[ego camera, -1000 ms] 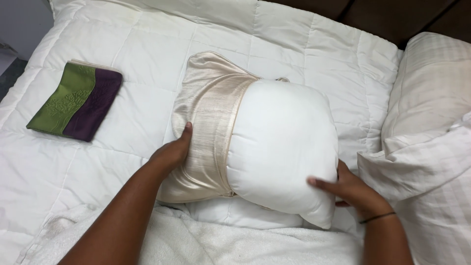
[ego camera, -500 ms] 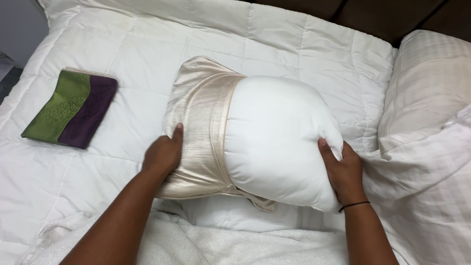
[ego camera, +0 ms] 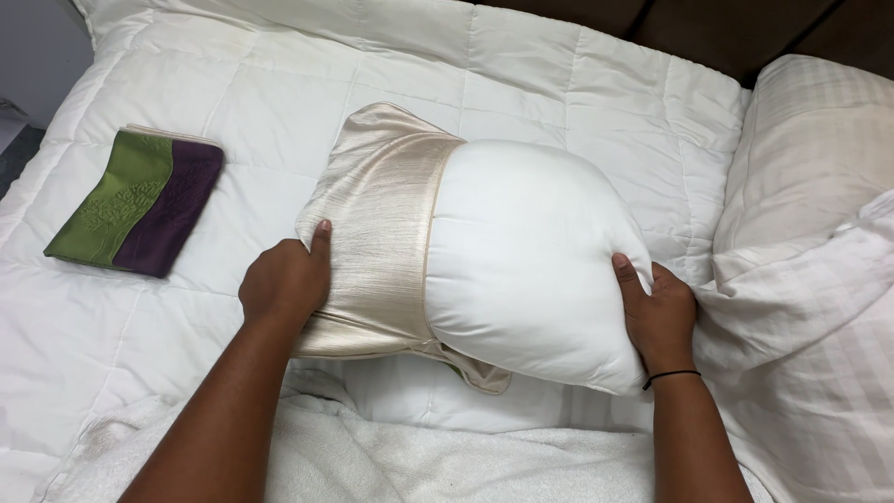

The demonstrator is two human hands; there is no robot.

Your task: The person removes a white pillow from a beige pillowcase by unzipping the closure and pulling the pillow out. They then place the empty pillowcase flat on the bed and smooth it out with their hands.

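The white pillow [ego camera: 531, 261] is lying at the centre of the frame on the white quilted bed [ego camera: 279, 84], partly pushed into a champagne satin pillowcase [ego camera: 382, 224] that is covering its left end. In the head view, your left hand [ego camera: 284, 279] is sitting at the lower left of the pillowcase, fingers curled and clenching the shiny fabric near its lower edge, thumb pointing up along the cloth. Your right hand [ego camera: 656, 312] is pressing against the bare lower right corner of the pillow, fingers wrapping around the stuffing and gripping it; a thin dark band [ego camera: 670, 375] is circling that wrist. A loose flap of the pillowcase is hanging out below the pillow. A folded green and purple cloth [ego camera: 135, 214] is lying at the left of the frame, well apart from the pillow. A striped cream pillow [ego camera: 810, 158] is resting at the right edge, just beside your right hand. A white towel [ego camera: 391, 456] is spreading along the bottom of the frame, under your forearms.
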